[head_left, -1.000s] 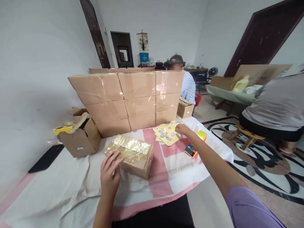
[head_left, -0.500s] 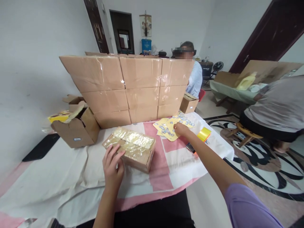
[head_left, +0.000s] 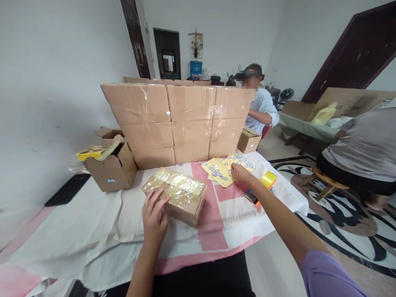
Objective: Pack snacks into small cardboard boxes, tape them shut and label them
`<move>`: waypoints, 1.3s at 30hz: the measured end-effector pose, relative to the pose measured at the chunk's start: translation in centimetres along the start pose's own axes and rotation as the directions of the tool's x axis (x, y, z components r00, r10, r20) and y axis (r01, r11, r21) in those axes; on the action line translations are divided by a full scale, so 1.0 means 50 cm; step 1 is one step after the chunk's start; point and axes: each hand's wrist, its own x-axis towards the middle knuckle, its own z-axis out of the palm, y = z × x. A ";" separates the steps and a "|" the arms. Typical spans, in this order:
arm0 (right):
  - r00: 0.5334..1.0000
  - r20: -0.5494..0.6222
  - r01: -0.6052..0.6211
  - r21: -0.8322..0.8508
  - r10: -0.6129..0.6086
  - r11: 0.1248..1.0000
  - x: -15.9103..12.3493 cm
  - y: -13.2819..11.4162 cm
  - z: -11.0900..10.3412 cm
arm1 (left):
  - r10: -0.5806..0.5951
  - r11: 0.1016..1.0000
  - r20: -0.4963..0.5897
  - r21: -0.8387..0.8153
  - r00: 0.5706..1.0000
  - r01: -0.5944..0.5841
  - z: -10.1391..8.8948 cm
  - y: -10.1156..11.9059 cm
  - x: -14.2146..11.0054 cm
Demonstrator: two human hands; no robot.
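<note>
A small cardboard box (head_left: 179, 197) sealed with glossy tape lies on the cloth-covered table (head_left: 77, 239) in front of me. My left hand (head_left: 154, 218) rests against its near left corner with the fingers spread over the edge. My right hand (head_left: 239, 172) reaches out to the yellow sticker sheets (head_left: 221, 170) beyond the box, fingertips pinched on the near edge of a sheet. Whether a sticker is between them is too small to see.
A wall of stacked taped cartons (head_left: 182, 119) stands at the table's far side. An open carton (head_left: 113, 167) with a yellow packet sits left. A yellow tape roll (head_left: 268, 180) and a small dark device (head_left: 252, 196) lie right. Two other people sit beyond and to the right.
My right hand has drawn slightly back along the sticker sheets toward their near edge. My left hand stays on the box. The view has shifted a little.
</note>
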 end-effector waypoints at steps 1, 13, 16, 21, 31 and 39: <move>0.999 -0.017 0.036 0.042 -0.036 0.998 -0.013 -0.010 -0.012 | -0.001 1.000 -0.001 0.000 1.000 0.001 -0.001 -0.001 -0.001; 0.794 -0.317 0.608 0.436 -0.519 0.663 -0.302 -0.225 0.086 | -0.022 1.000 0.003 -0.014 1.000 0.022 -0.006 -0.002 -0.002; 0.800 -0.338 0.600 0.478 -0.496 0.641 -0.306 -0.243 0.105 | -0.011 1.000 0.011 -0.023 1.000 0.011 -0.008 -0.003 -0.003; 0.790 -0.384 0.613 0.461 -0.479 0.642 -0.300 -0.260 0.124 | -0.010 1.000 0.003 -0.021 1.000 0.010 -0.006 -0.002 -0.006; 0.814 -0.404 0.580 0.535 -0.418 0.614 -0.319 -0.274 0.155 | -0.028 1.000 -0.008 0.010 1.000 0.028 -0.003 -0.003 -0.015; 0.831 -0.425 0.551 0.543 -0.359 0.633 -0.316 -0.283 0.166 | -0.036 0.999 -0.002 0.031 0.999 0.036 -0.002 -0.003 -0.017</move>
